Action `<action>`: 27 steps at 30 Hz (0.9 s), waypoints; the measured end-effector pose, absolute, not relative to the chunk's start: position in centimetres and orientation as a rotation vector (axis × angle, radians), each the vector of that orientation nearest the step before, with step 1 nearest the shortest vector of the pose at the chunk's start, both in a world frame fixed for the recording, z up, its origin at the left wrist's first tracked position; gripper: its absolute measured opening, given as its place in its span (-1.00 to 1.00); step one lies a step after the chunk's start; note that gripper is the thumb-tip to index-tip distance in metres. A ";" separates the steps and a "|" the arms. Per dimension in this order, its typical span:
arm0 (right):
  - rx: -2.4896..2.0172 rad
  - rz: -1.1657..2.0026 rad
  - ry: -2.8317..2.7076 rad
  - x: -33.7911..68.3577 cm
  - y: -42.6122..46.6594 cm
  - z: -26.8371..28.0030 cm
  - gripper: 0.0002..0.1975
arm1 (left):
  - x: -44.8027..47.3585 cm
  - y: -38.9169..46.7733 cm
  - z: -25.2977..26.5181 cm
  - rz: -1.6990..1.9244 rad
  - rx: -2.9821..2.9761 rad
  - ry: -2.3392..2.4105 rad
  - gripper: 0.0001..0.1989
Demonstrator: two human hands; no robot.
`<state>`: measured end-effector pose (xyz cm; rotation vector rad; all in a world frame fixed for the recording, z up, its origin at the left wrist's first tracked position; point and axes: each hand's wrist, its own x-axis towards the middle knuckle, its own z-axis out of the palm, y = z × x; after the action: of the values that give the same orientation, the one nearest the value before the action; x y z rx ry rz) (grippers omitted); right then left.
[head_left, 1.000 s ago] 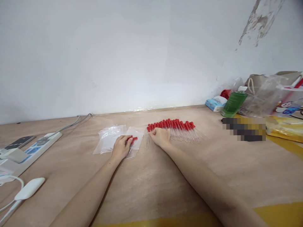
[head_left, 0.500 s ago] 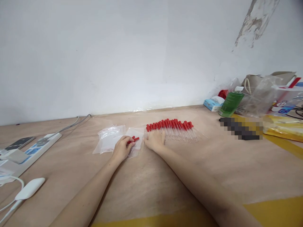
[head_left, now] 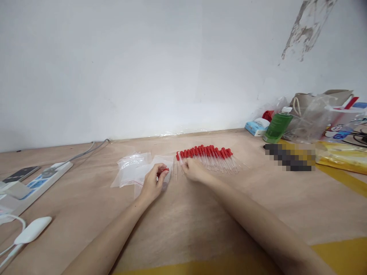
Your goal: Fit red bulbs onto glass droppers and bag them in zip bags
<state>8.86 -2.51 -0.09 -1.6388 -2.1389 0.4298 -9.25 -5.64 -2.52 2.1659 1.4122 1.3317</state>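
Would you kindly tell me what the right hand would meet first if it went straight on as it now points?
The right hand would probably meet the left end of the red-topped droppers first, though depth is unclear.

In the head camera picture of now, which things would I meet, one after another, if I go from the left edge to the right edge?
Power strip → clear plastic bags → row of red-topped clear tubes → blue tissue box → green bottle → plastic cup
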 end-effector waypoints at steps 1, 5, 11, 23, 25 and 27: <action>-1.587 0.435 -2.141 9.9 -3.0 -0.3 -0.80 | -8.7 -6.0 -2.5 1.317 2.134 1.345 -0.81; -1.200 0.566 -2.124 14.3 -5.1 -1.8 -0.87 | -6.5 -7.2 -2.8 1.209 1.918 1.177 -0.81; -0.997 0.341 -2.159 17.3 -7.6 -3.5 -0.74 | -4.9 -7.8 -4.5 1.157 1.572 1.077 -0.79; -0.943 0.253 -2.245 16.1 -8.5 -4.1 -0.73 | -5.2 -8.2 -4.4 1.133 1.875 1.130 -0.73; -0.943 0.260 -2.256 15.9 -8.6 -4.1 -0.73 | -5.2 -8.1 -4.4 1.125 1.885 1.130 -0.74; -0.944 0.281 -2.249 15.8 -8.7 -4.1 -0.74 | -5.2 -8.1 -4.5 1.107 1.940 1.150 -0.77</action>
<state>15.77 -8.68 -4.12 -0.9436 -2.2486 0.2809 -5.22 -8.12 -4.47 1.9399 1.1504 1.1066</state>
